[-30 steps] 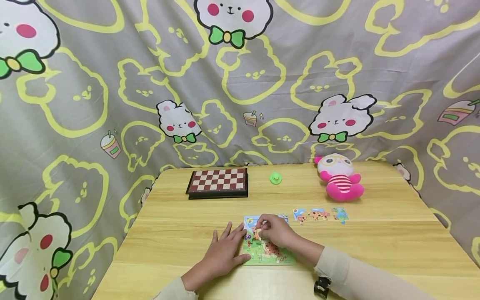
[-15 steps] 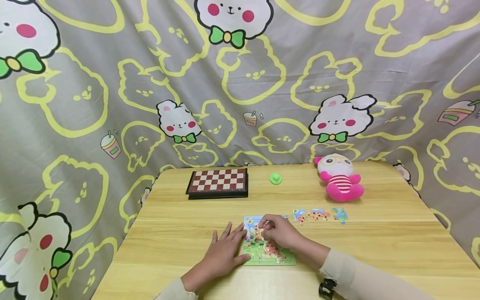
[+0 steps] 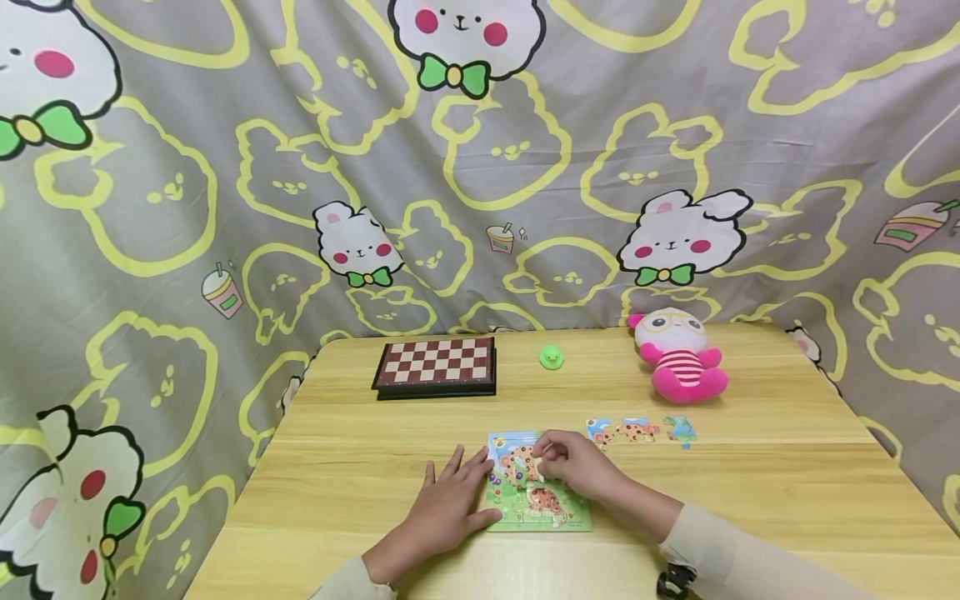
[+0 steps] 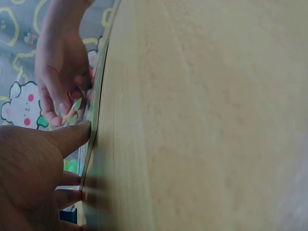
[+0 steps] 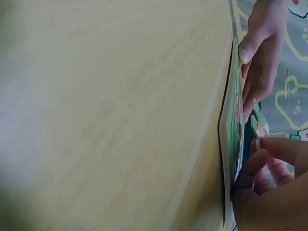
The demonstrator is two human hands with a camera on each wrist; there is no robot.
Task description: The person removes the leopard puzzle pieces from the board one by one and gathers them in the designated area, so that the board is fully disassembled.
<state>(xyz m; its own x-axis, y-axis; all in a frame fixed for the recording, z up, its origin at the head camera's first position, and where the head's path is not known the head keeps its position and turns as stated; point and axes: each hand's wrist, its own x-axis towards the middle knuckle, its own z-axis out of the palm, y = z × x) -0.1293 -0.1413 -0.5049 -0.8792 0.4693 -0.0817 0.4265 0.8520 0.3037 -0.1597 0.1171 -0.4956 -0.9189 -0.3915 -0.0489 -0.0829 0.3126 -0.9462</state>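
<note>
Grey curtain (image 3: 600,125) with yellow outlines and white cartoon bunnies hangs behind a light wooden table (image 3: 750,483). Near the front edge of the table lies a green puzzle board (image 3: 536,510), flat, partly filled with pieces. Left hand (image 3: 446,510) lies flat on the table at the board's left edge, fingers straight and spread, thumb touching the board's lower left corner; it holds nothing. Right hand (image 3: 573,463) sits over the upper part of the board, fingers curled, pinching a small puzzle piece (image 3: 535,463) between thumb and fingertips, just above or on the board; contact with the board cannot be told. The right wrist view shows the same piece (image 5: 260,127) held at the fingertips just off the board's surface, board seen edge-on (image 5: 231,139). The left wrist view shows the left thumb (image 4: 72,137) against the board edge.

Right of the board, a short row of loose puzzle pieces (image 3: 637,431) lies on the table. Farther back: a closed chessboard box (image 3: 437,365), a small green round toy (image 3: 551,357), and a pink and white plush toy (image 3: 678,356) sitting upright, well apart from the hands. Beige sleeves cover both forearms.
</note>
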